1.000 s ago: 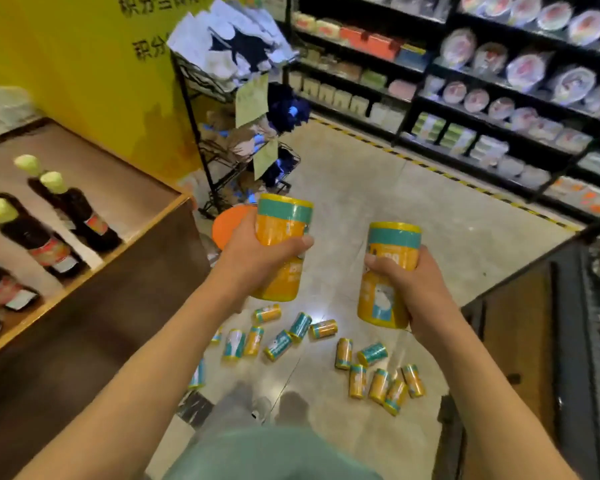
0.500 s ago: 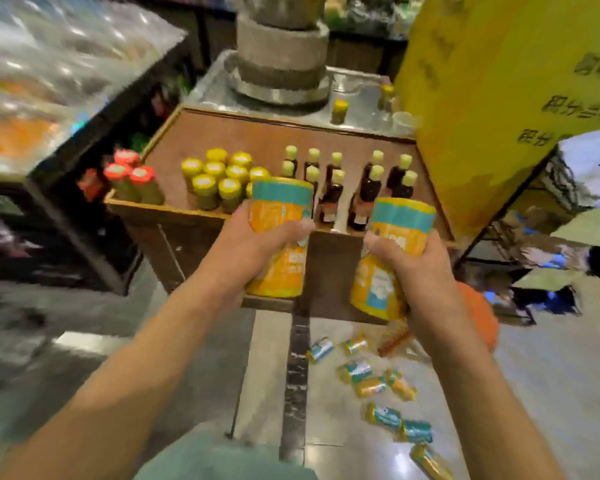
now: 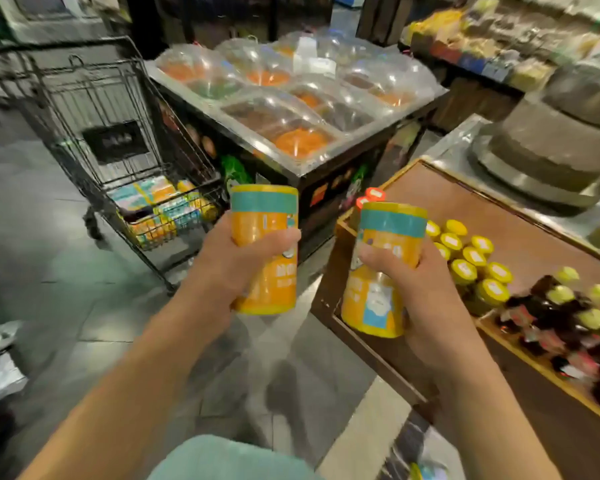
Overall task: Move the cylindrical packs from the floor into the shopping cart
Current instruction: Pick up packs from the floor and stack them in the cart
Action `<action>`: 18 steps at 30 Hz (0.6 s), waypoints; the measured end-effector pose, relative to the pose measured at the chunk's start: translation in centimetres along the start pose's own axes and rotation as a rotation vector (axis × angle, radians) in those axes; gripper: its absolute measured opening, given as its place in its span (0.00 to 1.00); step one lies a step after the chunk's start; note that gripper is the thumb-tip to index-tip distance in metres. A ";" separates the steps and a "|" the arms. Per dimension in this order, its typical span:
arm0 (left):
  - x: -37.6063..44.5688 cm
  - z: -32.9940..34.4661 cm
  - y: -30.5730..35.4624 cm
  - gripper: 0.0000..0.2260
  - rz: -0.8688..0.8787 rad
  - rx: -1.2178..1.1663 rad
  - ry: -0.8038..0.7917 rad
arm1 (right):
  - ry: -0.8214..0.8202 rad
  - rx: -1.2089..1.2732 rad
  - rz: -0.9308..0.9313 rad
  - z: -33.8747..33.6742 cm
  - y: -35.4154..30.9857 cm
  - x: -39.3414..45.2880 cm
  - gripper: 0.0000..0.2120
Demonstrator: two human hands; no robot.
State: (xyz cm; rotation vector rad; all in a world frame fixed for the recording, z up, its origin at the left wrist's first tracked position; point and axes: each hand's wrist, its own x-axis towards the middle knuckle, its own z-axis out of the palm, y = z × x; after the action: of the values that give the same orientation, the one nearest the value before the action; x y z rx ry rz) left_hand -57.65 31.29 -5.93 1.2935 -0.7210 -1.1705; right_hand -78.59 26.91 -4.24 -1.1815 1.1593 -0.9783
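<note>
Head view, the only view; item one, left pack (image 3: 264,251): a yellow-orange cylinder with a teal band at the top, upright in my left hand (image 3: 236,263), fingers curled round its middle and thumb across the front; item two, right pack (image 3: 383,268): same make, tilted slightly, my right hand (image 3: 426,292) wrapped round its lower half from the right with the thumb on the near face; both packs are off the floor, held in front of me, near each other but apart. Handling, as I judge it: each is carried one-handed without strain, so probably light; the walls look stiff enough to take a squeeze; the printed wrap looks smooth and could slip, so the mid-body grip below the teal band seems the sound place to hold; fragility I cannot tell. Item three, shopping cart (image 3: 94,109): black wire, standing ahead and to my left, well apart from both hands; in its basket lie cart packs (image 3: 174,209) in the same yellow and teal, several, on their sides at the near end, count unclear through blur and wire. Item four, covered bins (image 3: 291,102): a counter of clear domed lids over orange, green and brown goods, contents not identifiable, just right of the cart. Item five, wooden tray (image 3: 534,233) on my right: holds yellow-lidded jars (image 3: 465,258) in a cluster, dark bottles (image 3: 568,317) with pale green caps nearer me, and red-capped jars (image 3: 369,197) at its far corner behind the right pack.
</note>
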 end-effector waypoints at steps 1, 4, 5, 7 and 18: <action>1.0 -2.2 0.4 0.30 -0.005 -0.004 0.037 | -0.031 -0.006 0.013 2.2 -0.2 1.4 0.33; 3.2 -7.4 1.5 0.33 -0.005 -0.021 0.139 | -0.133 -0.029 0.047 8.1 -1.1 5.2 0.36; 3.8 -8.8 1.8 0.31 -0.003 -0.033 0.169 | -0.160 -0.030 0.061 9.8 -1.5 6.2 0.36; 5.2 -10.9 2.3 0.26 0.003 -0.072 0.229 | -0.207 -0.033 0.086 12.5 -1.8 8.4 0.35; 16.8 -14.0 4.5 0.21 0.022 -0.147 0.431 | -0.450 -0.121 0.085 19.6 -1.3 24.9 0.32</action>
State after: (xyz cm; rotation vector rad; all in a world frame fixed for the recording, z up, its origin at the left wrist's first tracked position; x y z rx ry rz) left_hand -38.58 19.88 -7.56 1.3488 -0.3258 -0.8677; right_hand -55.20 5.69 -6.55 -1.3525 0.9056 -0.5426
